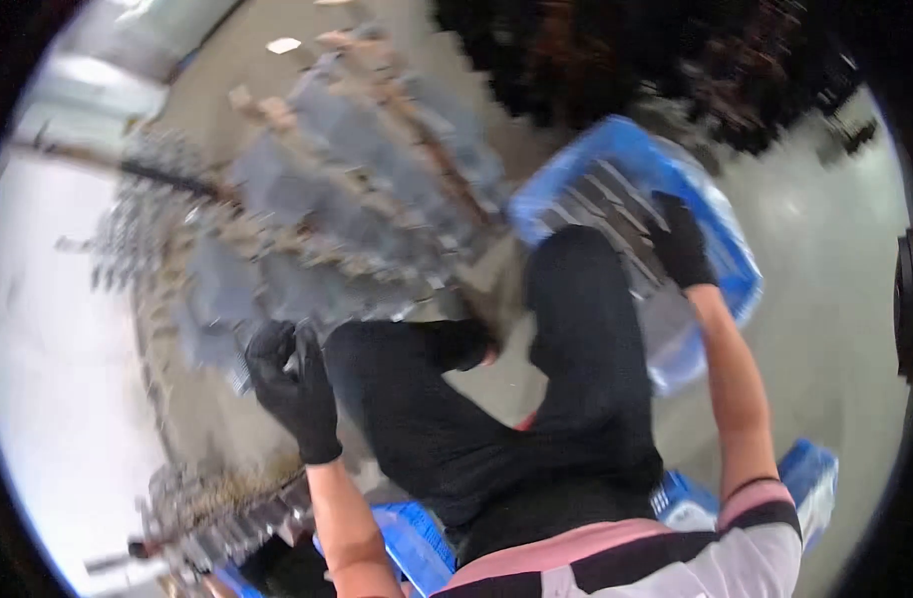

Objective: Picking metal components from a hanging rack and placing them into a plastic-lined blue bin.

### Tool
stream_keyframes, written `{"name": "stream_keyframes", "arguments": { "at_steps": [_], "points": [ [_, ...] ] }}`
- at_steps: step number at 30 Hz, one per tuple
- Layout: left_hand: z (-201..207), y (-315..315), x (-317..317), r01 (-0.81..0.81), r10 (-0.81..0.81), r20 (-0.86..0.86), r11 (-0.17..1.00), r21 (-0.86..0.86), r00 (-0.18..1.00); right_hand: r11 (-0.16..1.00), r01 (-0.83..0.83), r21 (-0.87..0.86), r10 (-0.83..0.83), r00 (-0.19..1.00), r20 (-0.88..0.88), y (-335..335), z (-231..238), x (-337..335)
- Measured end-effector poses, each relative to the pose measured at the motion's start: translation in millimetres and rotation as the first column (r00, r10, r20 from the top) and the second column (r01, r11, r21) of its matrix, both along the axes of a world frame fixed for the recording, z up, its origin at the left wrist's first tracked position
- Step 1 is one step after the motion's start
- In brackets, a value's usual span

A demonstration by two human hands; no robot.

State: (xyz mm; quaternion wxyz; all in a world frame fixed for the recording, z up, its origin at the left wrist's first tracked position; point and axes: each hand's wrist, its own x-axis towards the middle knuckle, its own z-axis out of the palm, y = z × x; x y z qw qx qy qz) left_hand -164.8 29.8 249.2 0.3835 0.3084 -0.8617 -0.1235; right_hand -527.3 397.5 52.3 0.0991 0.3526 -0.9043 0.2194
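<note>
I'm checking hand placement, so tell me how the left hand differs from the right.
The left hand is beside grey parts spread on the left; the right hand is at the blue crate. The left hand sits lower in the picture; the right hand reaches farther forward. Both wear black gloves. Blur hides whether either grips anything.

Blur smears the bin (614, 135); well left of it, a white surface (58, 329) glares; beyond it, a pile (636, 60) looks near-black.
</note>
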Motion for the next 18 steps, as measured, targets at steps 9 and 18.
{"name": "stream_keyframes", "arguments": {
  "at_steps": [9, 18],
  "points": [
    [74.9, -87.7, 109.0, -0.291, 0.394, -0.413, 0.912, 0.291, 0.821, 0.802, -0.420, -0.424, 0.483, 0.874, 0.047, -142.8, 149.4, 124.6],
    [126.4, -147.6, 87.3, -0.286, 0.189, 0.287, 0.893, 0.347, 0.939, 0.885, -0.437, -0.161, 0.445, 0.895, 0.019, -153.4, 151.6, 138.7]
  ]
}}
